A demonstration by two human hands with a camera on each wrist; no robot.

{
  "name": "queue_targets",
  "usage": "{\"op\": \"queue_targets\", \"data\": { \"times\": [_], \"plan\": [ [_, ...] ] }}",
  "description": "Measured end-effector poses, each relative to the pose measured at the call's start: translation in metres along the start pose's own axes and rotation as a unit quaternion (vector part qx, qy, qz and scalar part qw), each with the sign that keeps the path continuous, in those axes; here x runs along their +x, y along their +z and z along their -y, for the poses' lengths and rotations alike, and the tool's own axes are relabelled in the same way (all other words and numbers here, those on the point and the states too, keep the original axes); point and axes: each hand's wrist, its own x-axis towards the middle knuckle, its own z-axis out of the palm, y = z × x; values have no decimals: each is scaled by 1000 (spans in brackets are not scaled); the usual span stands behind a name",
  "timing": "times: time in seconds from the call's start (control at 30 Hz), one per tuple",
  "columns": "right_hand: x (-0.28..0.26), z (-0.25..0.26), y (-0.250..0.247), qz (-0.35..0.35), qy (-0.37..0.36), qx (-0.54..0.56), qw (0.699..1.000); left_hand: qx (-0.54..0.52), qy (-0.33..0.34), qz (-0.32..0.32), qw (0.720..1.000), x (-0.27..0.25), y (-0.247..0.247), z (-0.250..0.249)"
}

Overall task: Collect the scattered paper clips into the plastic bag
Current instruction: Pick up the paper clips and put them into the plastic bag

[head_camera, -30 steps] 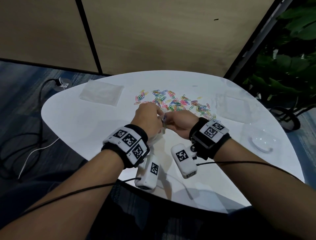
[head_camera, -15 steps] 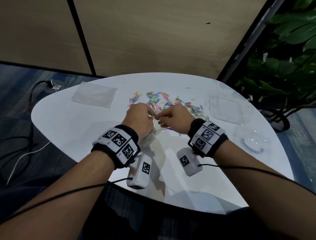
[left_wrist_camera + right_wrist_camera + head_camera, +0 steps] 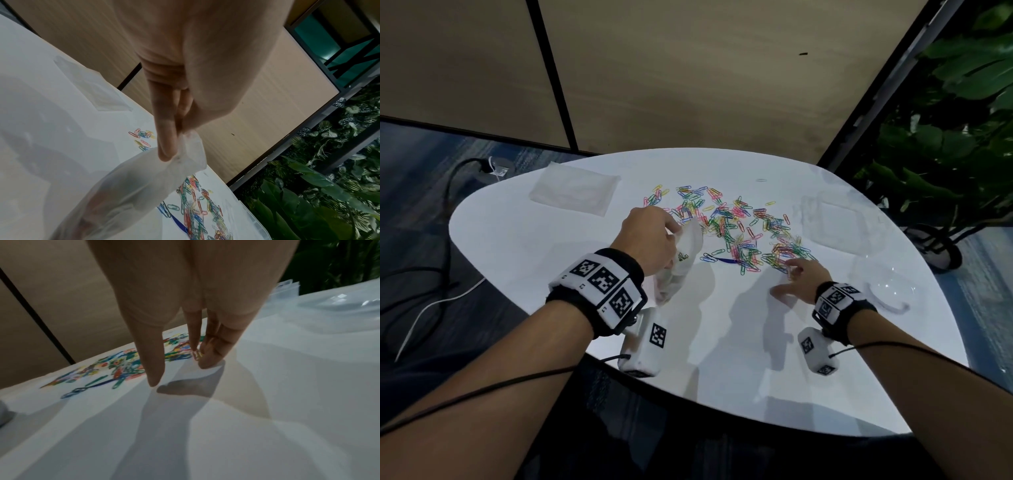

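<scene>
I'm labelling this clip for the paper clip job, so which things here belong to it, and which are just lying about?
Part of the job:
- paper clips, scattered on the white table
- plastic bag, gripped by the left hand
- right hand, reaching the pile's near edge

Lying about:
- flat bags far left
- clear bags right
- clear lid
- plant
- floor cables

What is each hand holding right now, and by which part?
Left hand pinches the plastic bag at its top edge. Right hand holds nothing, its fingers spread over the paper clips.
</scene>
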Motion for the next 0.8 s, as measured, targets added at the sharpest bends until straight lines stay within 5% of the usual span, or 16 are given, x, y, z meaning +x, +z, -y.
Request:
{"op": "queue_targets", "data": {
  "times": [0.13,0.4,0.53,0.7,0.8],
  "plan": [
    [10,36,17,-32,-49,50,997,5,3,-10,1000,-1,-7,6],
    [23,72,32,-106,-165,-105,975,8,4,-3,1000,0,-11,8],
    [22,78,20,-91,-132,-122,979,5,3,0,1000,0,-11,9],
    [25,60,-1,-85,7,184,979,9,0,3,1000,0,-10,7],
    [19,65,-15,11,36,477,878,3,-3,5,1000,0,-7,4]
  ]
}}
